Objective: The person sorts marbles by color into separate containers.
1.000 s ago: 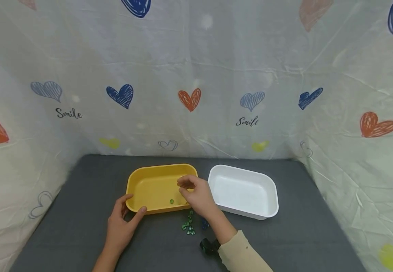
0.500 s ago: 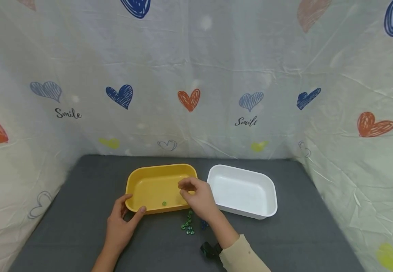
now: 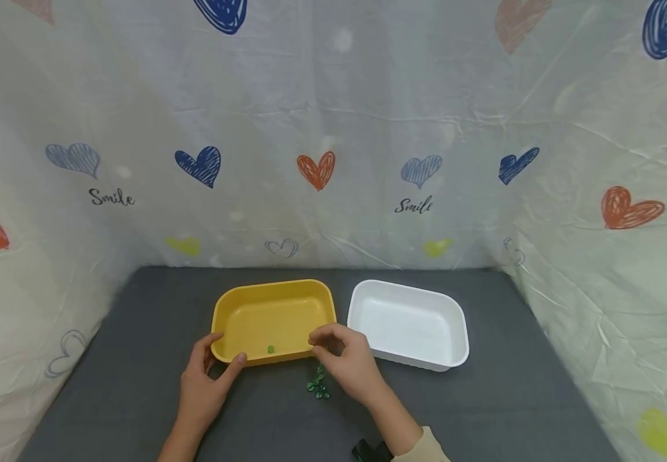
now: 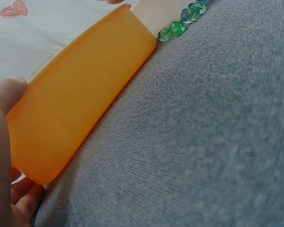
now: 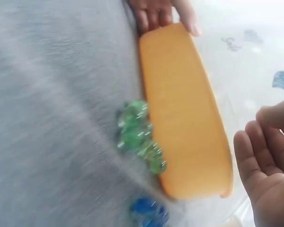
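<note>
A yellow plastic tray (image 3: 258, 321) lies on the dark grey cloth, with one green marble (image 3: 271, 350) on its floor near the front wall. My left hand (image 3: 203, 388) grips the tray's front left corner, its thumb at the rim and the other fingers around the end wall. Over the front right corner hovers my right hand (image 3: 347, 362), fingers loosely curled, thumb close to the index finger, with nothing visible between them. Several green marbles (image 3: 318, 386) are clustered on the cloth just before the tray. Blue marbles (image 5: 149, 212) beside them are hidden by my right hand in the head view.
To the right of the yellow tray stands a white tray (image 3: 408, 324) of similar shape, with a narrow gap between them. A pale curtain (image 3: 368, 128) printed with hearts hangs behind the table. A black device (image 3: 370, 451) sits at my right wrist.
My right hand has drawn back toward me from above the yellow tray's inside to its front right corner. The marble inside has rolled left. My left hand keeps its grip.
</note>
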A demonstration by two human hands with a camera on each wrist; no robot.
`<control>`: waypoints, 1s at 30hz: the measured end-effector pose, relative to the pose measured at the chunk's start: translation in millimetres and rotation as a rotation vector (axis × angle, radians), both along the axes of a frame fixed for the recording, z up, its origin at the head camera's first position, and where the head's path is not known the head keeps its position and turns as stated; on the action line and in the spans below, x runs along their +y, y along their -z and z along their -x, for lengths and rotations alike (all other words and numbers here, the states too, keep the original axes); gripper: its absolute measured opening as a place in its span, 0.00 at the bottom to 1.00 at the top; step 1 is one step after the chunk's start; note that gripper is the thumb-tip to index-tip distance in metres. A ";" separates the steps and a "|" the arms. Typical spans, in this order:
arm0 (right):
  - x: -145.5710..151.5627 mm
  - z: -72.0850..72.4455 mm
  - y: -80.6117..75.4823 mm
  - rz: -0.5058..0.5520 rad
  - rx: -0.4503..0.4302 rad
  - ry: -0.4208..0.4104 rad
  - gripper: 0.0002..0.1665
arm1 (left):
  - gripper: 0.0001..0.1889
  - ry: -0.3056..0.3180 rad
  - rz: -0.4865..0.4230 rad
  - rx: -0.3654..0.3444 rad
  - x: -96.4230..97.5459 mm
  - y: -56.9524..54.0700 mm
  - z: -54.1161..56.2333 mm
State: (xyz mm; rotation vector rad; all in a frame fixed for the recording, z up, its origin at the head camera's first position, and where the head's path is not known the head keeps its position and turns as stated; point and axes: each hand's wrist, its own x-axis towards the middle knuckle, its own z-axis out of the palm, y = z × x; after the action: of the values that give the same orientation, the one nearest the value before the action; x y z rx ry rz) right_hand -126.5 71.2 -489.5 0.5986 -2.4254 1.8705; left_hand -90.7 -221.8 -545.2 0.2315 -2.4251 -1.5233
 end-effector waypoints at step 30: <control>30.3 -41.7 34.8 -0.035 -0.034 -0.046 0.16 | 0.38 0.009 -0.046 -0.020 2.1 -2.7 -1.5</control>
State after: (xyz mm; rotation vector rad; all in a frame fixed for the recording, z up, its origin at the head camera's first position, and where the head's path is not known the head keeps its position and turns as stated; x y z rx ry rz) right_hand -84.8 101.4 -524.3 0.6354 -2.4914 1.8733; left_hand -89.2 -219.6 -542.5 0.2460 -2.4117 -1.5891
